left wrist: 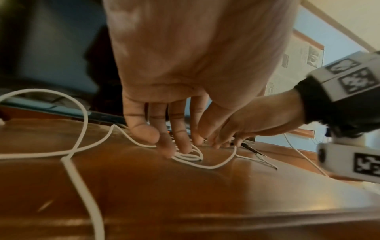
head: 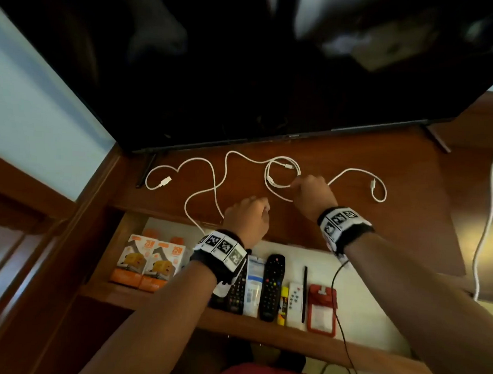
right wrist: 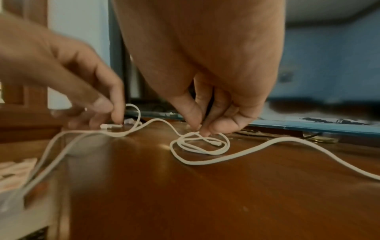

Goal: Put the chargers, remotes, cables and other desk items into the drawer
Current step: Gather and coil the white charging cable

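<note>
I saw cables sprawled on the desk before the TV; below its front edge, remotes lay in the drawer, boxes left of them.

Glossy polished wooden desk; smooth white plastic-sheathed cable.

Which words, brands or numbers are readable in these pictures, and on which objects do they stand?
None is legible.
Orange boxes in the drawer: print blurred.
Remotes: button marks too small.
Wristbands: square code patterns only, no words.
White packet: print unreadable.
</note>
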Demonstrator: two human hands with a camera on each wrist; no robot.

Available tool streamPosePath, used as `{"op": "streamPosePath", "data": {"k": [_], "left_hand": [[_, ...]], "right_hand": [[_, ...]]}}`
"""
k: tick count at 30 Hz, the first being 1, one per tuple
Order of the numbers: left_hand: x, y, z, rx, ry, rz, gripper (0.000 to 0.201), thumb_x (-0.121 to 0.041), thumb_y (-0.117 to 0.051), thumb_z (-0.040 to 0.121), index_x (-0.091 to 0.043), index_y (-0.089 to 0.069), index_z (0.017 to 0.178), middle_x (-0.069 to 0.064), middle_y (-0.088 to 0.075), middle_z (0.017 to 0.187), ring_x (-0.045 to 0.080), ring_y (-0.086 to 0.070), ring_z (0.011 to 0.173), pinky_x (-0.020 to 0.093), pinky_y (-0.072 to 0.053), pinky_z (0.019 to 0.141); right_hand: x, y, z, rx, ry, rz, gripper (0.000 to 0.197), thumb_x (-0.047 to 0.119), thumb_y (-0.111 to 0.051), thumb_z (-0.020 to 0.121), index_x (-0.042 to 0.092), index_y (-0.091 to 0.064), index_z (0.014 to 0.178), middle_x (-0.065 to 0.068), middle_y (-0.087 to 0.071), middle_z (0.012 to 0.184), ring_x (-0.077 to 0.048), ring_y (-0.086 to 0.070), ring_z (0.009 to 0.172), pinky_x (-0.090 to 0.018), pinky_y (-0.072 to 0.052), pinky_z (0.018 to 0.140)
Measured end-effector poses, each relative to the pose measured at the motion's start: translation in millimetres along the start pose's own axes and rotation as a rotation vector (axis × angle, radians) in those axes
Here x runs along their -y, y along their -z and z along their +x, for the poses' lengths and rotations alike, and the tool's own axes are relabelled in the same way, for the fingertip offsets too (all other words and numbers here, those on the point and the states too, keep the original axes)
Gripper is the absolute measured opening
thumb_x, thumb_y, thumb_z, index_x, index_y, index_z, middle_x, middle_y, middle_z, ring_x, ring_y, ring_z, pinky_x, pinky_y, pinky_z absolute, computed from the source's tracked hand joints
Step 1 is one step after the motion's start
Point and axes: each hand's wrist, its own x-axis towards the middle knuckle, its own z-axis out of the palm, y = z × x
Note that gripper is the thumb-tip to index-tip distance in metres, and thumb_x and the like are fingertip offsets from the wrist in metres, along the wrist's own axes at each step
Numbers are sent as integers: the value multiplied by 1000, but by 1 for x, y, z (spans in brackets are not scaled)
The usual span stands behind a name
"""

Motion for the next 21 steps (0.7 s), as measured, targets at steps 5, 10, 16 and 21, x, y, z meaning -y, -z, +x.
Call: {"op": "streamPosePath", "data": {"k": [5,10,16,21], "left_hand": [[2,10,35,27,45,59,35,-18,-47,103,-23,-55,136,6,-55,139,34,-60,120,49,-49,92],[12,21,67,42,100,87,44,-14,-46,103,-21,-46,146,9,-46,150,35,-57,127,50,-50,97],[20,15,100,118,214,-209,48,-47,-24,106,-16,-62,106,8,-71,101,33,-69,92,46,-55,82],[13,19,105,5,306,-864,33,-25,-47,108,-1,-69,109,8,-69,79,17,-58,57,25,-42,48]], "right_hand": [[17,-18,44,104,80,-236,34,37,-55,96,27,-64,127,-11,-52,141,-35,-41,131,-49,-39,104],[17,-18,47,98,95,-185,18,24,-55,95,25,-68,107,-7,-63,123,-29,-49,123,-48,-40,99],[2,2,23,-59,228,71,15,8,-57,92,23,-60,93,5,-59,101,-18,-60,87,-38,-54,72],[-8,13,12,-122,291,188,12,6,-60,94,18,-63,92,7,-60,96,-12,-59,81,-30,-51,69]]}}
